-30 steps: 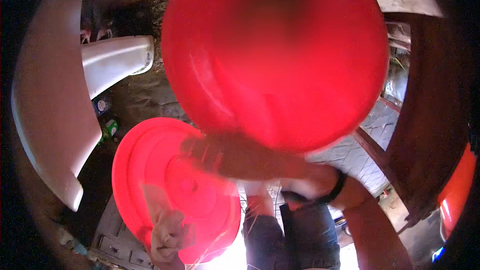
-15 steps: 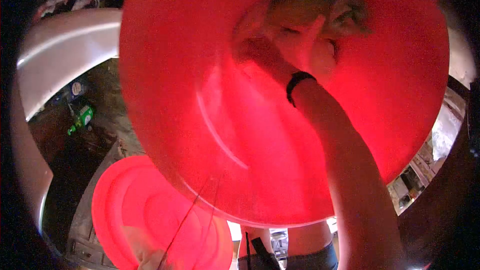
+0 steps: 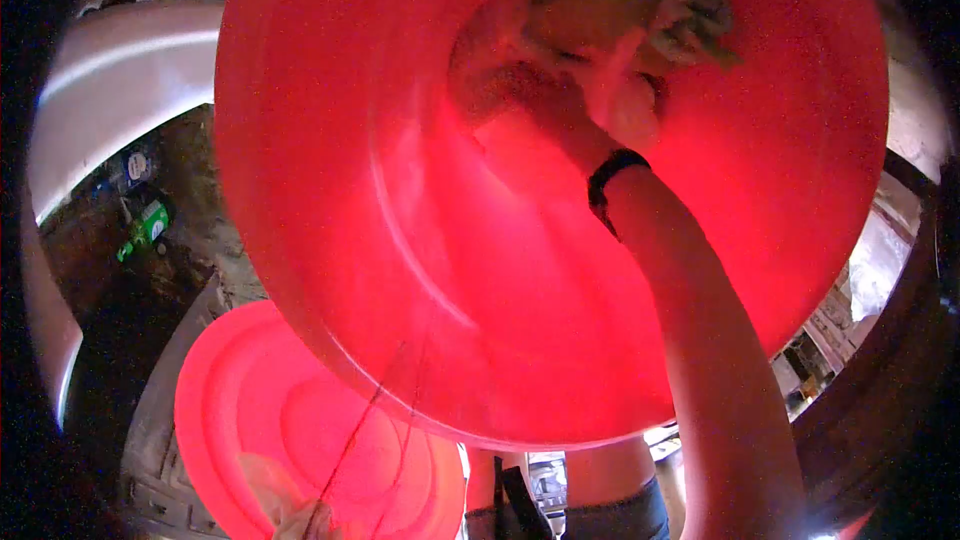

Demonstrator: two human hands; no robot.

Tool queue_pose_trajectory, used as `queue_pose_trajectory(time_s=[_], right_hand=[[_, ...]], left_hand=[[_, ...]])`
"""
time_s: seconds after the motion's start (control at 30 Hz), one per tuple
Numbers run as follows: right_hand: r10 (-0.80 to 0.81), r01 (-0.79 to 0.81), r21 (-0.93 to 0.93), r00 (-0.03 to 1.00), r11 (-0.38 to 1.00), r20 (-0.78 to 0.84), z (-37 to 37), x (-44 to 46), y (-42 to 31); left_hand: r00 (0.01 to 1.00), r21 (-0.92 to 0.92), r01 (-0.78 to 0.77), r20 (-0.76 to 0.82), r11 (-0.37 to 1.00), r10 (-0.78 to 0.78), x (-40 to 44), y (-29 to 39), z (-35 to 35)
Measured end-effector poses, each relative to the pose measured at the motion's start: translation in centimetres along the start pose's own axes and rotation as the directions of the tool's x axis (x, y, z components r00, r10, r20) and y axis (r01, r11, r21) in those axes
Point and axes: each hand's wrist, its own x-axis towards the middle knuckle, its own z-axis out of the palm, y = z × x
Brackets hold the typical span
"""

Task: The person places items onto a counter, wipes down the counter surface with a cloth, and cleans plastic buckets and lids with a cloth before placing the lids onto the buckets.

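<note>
A large red tub (image 3: 300,140) fills the middle of the view, its round mouth facing me. My right arm reaches down into it, a black band on the wrist. My right hand (image 3: 540,90) is at the bottom in shadow, among dim, crumpled whitish and olive-brown contents (image 3: 600,20) whose kind I cannot make out; its fingers are hard to tell apart. At the lower left, a round red lid (image 3: 340,430) with ringed ridges stands beside the tub. My left hand (image 3: 295,522) grips the lid near its lower edge, partly cut off by the frame.
A curved white panel (image 3: 130,70) rises at the left. Below it a green bottle or packet (image 3: 145,230) lies on a dark, dirty surface. A grey ribbed plastic edge (image 3: 160,450) is behind the lid. Clear plastic (image 3: 882,260) hangs at the right. Thin dark cords cross the lid.
The view has shifted slightly, so tub and lid appear a little further left and higher. My right wrist has moved slightly right within the tub. My left hand stays on the lid.
</note>
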Motion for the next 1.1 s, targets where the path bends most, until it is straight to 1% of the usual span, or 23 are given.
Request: queue_pose_trajectory(time_s=[0.17, 0.33, 0.4, 0.5, 0.57, 0.6, 0.63, 0.67, 0.73, 0.77, 0.8, 0.83, 0.87, 0.9, 0.93, 0.97, 1.0, 1.07, 1.1], right_hand=[[0.038, -0.036, -0.037, 0.998, 0.999, 0.058, -0.9, -1.4, -0.6], [0.104, -0.097, -0.047, 0.979, 0.994, 0.173, -3.0, -3.9, -1.3], [0.131, -0.140, 0.037, 0.974, 0.989, 0.184, -3.6, -6.2, -1.5], [0.174, -0.190, 0.307, 0.982, 0.933, 0.078, -6.0, -11.8, -2.9], [0.143, -0.082, 0.426, 0.983, 0.901, -0.113, -8.8, -17.1, -4.4], [0.192, -0.049, 0.495, 0.951, 0.868, -0.244, -11.2, -19.9, -5.5], [0.246, -0.001, 0.554, 0.896, 0.833, -0.369, -13.4, -22.6, -6.7], [0.266, -0.011, 0.551, 0.883, 0.834, -0.386, -15.3, -25.1, -7.7], [0.367, 0.010, 0.686, 0.839, 0.728, -0.402, -18.6, -28.7, -10.5], [0.384, 0.009, 0.689, 0.825, 0.724, -0.414, -19.0, -30.5, -11.7], [0.408, -0.049, 0.805, 0.879, 0.591, -0.246, -19.4, -32.3, -12.9], [0.398, -0.117, 0.890, 0.914, 0.442, -0.078, -19.5, -33.8, -14.3], [0.416, -0.109, 0.895, 0.905, 0.433, -0.090, -18.3, -34.8, -16.1], [0.451, -0.218, 0.933, 0.890, 0.285, 0.071, -17.1, -35.2, -17.8], [0.461, -0.256, 0.946, 0.876, 0.199, 0.141, -16.2, -36.6, -19.0], [0.468, -0.293, 0.950, 0.858, 0.111, 0.210, -16.8, -37.8, -20.1], [0.694, -0.178, 0.984, 0.712, 0.027, 0.109, -18.2, -38.6, -21.3], [0.875, -0.023, 0.999, 0.483, -0.028, 0.035, -21.6, -40.9, -21.4], [0.798, -0.021, 0.993, 0.593, -0.120, 0.109, -20.1, -41.1, -22.2]], left_hand=[[1.000, -0.023, -0.025, -0.005, 0.999, 0.025, -0.3, -0.5, 0.1], [0.998, -0.056, -0.060, 0.010, 0.997, 0.061, -0.8, -0.9, -0.6], [0.997, -0.068, -0.078, 0.002, 0.995, 0.078, -1.2, -1.1, -1.7], [0.992, -0.089, -0.126, 0.005, 0.988, 0.127, -1.0, -0.8, -2.7], [0.986, -0.099, -0.167, 0.009, 0.981, 0.169, -1.2, -0.5, -3.5], [0.982, -0.109, -0.186, 0.007, 0.976, 0.188, -1.3, -0.4, -4.1], [0.978, -0.119, -0.206, 0.006, 0.971, 0.209, -1.4, -0.1, -4.7], [0.973, -0.127, -0.228, 0.005, 0.965, 0.231, -1.6, 0.1, -5.3], [0.964, -0.134, -0.261, 0.002, 0.956, 0.264, -1.1, 0.8, -7.0], [0.959, -0.139, -0.280, -0.001, 0.950, 0.283, -1.1, 1.0, -7.9], [0.953, -0.140, -0.299, -0.006, 0.944, 0.302, -1.1, 1.4, -8.9], [0.947, -0.148, -0.320, -0.012, 0.936, 0.322, -1.0, 1.6, -9.8], [0.940, -0.151, -0.339, -0.015, 0.929, 0.341, -0.9, 2.0, -10.7], [0.934, -0.158, -0.355, -0.019, 0.921, 0.357, -0.9, 2.2, -11.7], [0.927, -0.160, -0.373, -0.029, 0.914, 0.374, -1.0, 2.6, -12.6], [0.916, -0.177, -0.400, -0.042, 0.899, 0.399, -1.8, 2.5, -13.2], [0.908, -0.175, -0.419, -0.054, 0.891, 0.416, -2.0, 3.0, -14.0], [0.894, -0.184, -0.448, -0.073, 0.875, 0.442, -2.7, 3.7, -15.1], [0.885, -0.191, -0.465, -0.081, 0.865, 0.458, -2.9, 4.0, -15.7]])
